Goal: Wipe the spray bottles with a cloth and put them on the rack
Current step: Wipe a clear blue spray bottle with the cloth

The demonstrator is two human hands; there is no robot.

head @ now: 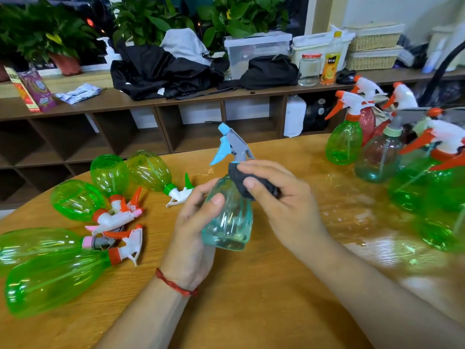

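Bottle (227, 217) held upright over table (251, 311) centre; seemingly empty, so probably light, thin-walled, slick (easily dented). Left hand (193, 233) curled round body from 9 o'clock; right hand (281, 197) pinching cloth (247, 182) against shoulder at 1 o'clock. Safest grip probably low on ribbed body.

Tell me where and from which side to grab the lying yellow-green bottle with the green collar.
Grip the yellow-green bottle at the narrow shoulder just behind its green collar, coming down from above, across its length. It lies on its side. The belly looks wide and smooth, while the taper likely fits a grasp better.
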